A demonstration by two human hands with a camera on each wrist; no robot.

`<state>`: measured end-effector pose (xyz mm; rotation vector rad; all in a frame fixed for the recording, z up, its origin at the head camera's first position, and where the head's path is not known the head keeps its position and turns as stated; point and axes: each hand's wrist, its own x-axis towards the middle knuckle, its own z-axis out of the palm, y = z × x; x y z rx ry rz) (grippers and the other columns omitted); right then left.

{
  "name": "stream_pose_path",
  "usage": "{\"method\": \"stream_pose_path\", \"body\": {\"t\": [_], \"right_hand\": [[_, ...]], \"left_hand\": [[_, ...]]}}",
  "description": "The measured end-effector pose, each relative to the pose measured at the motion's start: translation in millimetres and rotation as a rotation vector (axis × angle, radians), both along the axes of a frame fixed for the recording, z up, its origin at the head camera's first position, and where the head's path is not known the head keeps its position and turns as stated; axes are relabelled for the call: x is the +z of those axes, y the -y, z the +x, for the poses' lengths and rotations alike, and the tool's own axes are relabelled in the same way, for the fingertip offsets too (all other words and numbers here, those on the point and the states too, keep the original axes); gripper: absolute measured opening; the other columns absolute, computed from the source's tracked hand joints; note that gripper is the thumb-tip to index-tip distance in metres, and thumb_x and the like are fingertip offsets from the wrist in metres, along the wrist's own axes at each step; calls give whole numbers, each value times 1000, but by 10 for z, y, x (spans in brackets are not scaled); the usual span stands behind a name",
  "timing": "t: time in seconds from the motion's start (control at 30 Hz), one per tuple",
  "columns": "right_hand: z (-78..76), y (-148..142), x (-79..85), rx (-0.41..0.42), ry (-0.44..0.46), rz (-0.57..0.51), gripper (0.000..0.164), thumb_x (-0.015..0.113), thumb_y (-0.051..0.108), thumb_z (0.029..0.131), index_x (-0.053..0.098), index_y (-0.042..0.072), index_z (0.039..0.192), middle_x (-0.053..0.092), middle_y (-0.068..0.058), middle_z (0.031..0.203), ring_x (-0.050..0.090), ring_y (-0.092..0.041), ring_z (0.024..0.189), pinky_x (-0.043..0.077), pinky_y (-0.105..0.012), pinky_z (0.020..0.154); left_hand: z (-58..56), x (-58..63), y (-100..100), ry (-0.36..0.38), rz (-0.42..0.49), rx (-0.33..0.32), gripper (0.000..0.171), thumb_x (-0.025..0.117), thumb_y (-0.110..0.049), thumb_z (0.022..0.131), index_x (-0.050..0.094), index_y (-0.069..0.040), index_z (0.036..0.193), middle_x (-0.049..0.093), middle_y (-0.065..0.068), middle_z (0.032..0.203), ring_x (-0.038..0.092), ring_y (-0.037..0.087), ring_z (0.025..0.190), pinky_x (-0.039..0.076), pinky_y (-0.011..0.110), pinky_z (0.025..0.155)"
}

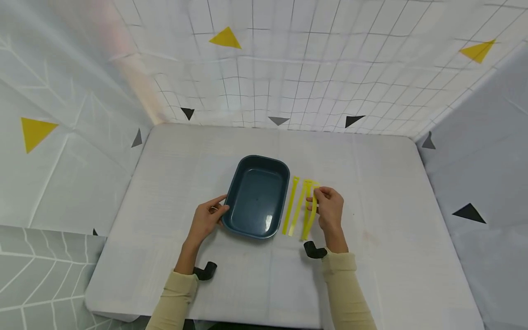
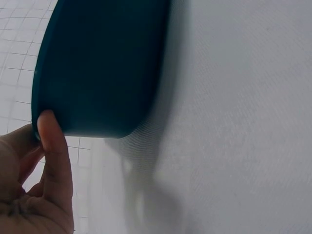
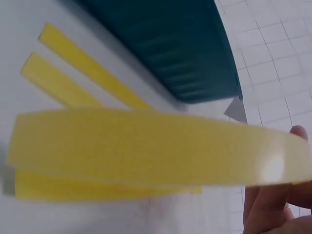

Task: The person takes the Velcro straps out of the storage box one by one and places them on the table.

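Observation:
A dark teal rectangular plastic tub sits near the middle of the table. My left hand pinches its left rim near the front corner, and the left wrist view shows the thumb against the outer wall. Right of the tub, my right hand pinches the far end of a thin flat yellow strip, which bends slightly and hangs toward the table's front. Between that hand and the tub lie several more yellow strips, roughly side by side, with wider ends at the far side. The held strip partly covers others in the right wrist view.
The table has a white cover. Hanging sheets with grid lines and coloured triangles enclose its back and sides. A black angled mount sits at each wrist, the right one just in front of the strips' near ends.

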<state>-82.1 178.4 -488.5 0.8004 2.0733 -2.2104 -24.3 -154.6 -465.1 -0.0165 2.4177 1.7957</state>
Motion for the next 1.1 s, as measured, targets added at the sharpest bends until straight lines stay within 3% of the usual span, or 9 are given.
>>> {"method": "stream_pose_path", "body": {"t": [0.1,0.27,0.6,0.9,1.1], "right_hand": [[2,-60,-17,-8,0,10,23,61,11,100,56,-4,116,55,-27,116,71,-29,81,62,-38,63],[-5,-149,-50,-23,21,14,20,60,12,100,56,-2,115,55,-27,118,70,-19,73,61,-30,59],[5,-204,-64,-16,96,64,23,60,13,100,56,-2,117,58,-23,112,68,-15,68,61,-29,58],[-47,-282,-263,21,108,77,17,62,11,99,57,0,111,57,-12,97,66,-21,74,61,-31,68],[-117,-355,-374,66,124,202,20,64,15,97,63,0,111,59,-8,96,60,-17,76,54,-23,64]], "left_hand": [[-4,8,1,-2,9,3,40,64,-4,97,56,10,134,60,34,92,61,49,63,55,61,62],[-10,22,3,-7,8,9,40,64,-4,97,56,9,134,60,34,92,60,51,64,54,61,62],[2,34,-1,-1,-8,7,40,63,-4,97,56,9,134,60,35,93,60,54,65,55,60,62],[7,-25,6,-6,0,5,40,64,-5,97,56,9,134,61,32,92,63,43,61,55,59,62],[13,-14,-9,-17,-13,6,40,64,-5,96,57,10,133,62,29,90,63,41,60,55,59,62]]}}
